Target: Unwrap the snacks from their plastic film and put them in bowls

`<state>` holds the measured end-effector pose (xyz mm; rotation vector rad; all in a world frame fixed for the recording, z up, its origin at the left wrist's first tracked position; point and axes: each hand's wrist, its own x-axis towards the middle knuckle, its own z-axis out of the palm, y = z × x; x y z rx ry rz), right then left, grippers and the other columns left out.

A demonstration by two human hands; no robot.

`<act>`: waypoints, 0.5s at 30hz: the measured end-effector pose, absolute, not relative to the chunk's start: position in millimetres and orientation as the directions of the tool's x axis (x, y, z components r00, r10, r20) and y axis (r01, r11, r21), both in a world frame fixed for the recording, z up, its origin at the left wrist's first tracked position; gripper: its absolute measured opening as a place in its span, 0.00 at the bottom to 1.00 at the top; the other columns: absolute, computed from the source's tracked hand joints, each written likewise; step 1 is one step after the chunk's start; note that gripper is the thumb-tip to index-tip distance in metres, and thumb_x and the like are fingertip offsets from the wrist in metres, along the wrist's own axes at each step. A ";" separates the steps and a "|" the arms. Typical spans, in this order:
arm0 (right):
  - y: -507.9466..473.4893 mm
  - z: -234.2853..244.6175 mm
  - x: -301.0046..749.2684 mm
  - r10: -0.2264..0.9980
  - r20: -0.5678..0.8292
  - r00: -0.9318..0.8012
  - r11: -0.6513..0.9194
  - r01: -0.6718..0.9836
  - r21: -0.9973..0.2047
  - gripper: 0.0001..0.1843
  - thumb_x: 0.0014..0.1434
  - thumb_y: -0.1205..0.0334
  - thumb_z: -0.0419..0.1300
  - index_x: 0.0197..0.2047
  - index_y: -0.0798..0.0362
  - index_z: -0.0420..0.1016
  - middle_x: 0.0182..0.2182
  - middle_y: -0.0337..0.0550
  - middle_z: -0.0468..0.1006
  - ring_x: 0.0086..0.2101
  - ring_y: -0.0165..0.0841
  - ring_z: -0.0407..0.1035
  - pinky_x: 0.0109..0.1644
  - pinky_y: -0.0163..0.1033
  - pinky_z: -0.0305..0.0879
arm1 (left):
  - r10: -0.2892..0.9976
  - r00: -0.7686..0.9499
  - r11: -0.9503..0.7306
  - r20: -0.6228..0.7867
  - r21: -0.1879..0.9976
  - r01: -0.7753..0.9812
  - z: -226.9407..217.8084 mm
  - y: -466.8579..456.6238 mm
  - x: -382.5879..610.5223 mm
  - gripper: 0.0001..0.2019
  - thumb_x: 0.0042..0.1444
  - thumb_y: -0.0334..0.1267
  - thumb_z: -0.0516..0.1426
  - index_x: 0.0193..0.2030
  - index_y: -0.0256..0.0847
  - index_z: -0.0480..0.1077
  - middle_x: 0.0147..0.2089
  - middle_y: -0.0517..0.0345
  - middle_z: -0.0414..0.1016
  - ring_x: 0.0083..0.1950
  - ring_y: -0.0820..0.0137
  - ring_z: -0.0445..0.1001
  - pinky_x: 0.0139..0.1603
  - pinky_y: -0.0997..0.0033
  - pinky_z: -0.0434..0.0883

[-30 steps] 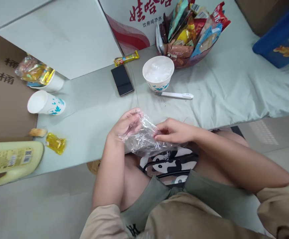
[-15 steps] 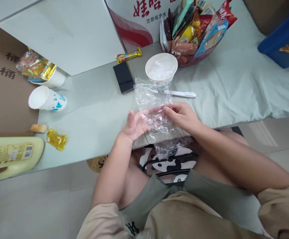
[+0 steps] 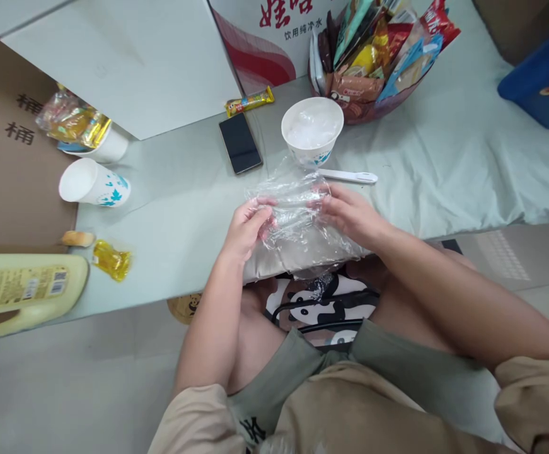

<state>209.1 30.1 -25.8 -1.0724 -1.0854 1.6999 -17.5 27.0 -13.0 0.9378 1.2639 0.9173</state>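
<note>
A crumpled piece of clear plastic film is stretched between my two hands above the front edge of the cloth-covered surface. My left hand grips its left side with bent fingers, thumb on top. At the right side, my right hand holds it, its fingertips partly seen through the plastic. Part of the film hangs down over the edge towards my lap. Whether it is a bag or a glove, I cannot tell. Just beyond it stand a paper cup with clear plastic inside and a white-handled utensil lying flat.
A black phone and a yellow snack packet lie further back. A bowl of packaged snacks stands behind the cup. To the left are another paper cup, a yellow wrapper and a pale yellow jug.
My left hand has gone from spread fingers behind the film to gripping its left side. The film is now drawn wider and bunched between both hands. My right hand's thumb pinch has loosened.
</note>
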 end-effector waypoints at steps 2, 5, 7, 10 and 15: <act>28.6 -26.4 205.1 0.864 -0.271 -0.424 -0.360 -0.143 -0.922 0.26 0.48 0.40 0.74 0.39 0.51 0.77 0.33 0.41 0.81 0.34 0.32 0.76 0.38 0.37 0.74 | 0.934 0.093 0.354 -0.346 0.931 -0.087 -16.5 27.9 -16.0 0.16 0.50 0.42 0.67 0.45 0.40 0.74 0.28 0.61 0.77 0.27 0.76 0.74 0.26 0.80 0.68; 26.3 -25.5 202.3 0.831 -0.326 -0.450 -0.410 -0.100 -0.907 0.27 0.46 0.38 0.75 0.36 0.52 0.77 0.29 0.42 0.80 0.29 0.31 0.74 0.33 0.36 0.72 | 0.915 0.131 0.390 -0.381 0.920 -0.047 -18.8 28.7 -14.2 0.21 0.52 0.41 0.66 0.51 0.41 0.71 0.32 0.60 0.79 0.26 0.75 0.75 0.26 0.77 0.69; 25.3 -24.9 203.0 0.852 -0.334 -0.404 -0.413 -0.124 -0.902 0.28 0.46 0.36 0.74 0.34 0.52 0.77 0.29 0.42 0.81 0.28 0.30 0.74 0.31 0.36 0.70 | 0.916 0.126 0.382 -0.380 0.924 0.009 -17.3 28.2 -14.8 0.21 0.54 0.41 0.65 0.53 0.42 0.70 0.29 0.63 0.77 0.19 0.79 0.66 0.19 0.79 0.60; 25.1 -25.4 205.8 0.892 -0.299 -0.339 -0.366 -0.155 -0.917 0.27 0.49 0.36 0.72 0.30 0.53 0.76 0.26 0.41 0.79 0.26 0.28 0.71 0.30 0.35 0.68 | 0.928 0.115 0.352 -0.353 0.935 0.035 -12.8 26.9 -18.4 0.19 0.55 0.40 0.64 0.52 0.42 0.70 0.26 0.65 0.74 0.15 0.83 0.53 0.16 0.80 0.50; 27.1 -28.1 206.1 0.928 -0.279 -0.246 -0.335 -0.225 -0.915 0.19 0.55 0.46 0.71 0.40 0.52 0.76 0.21 0.33 0.69 0.22 0.24 0.63 0.26 0.32 0.60 | 0.927 0.112 0.355 -0.359 0.933 0.052 -10.4 27.0 -23.5 0.19 0.55 0.38 0.64 0.54 0.43 0.70 0.25 0.64 0.73 0.17 0.81 0.56 0.17 0.80 0.51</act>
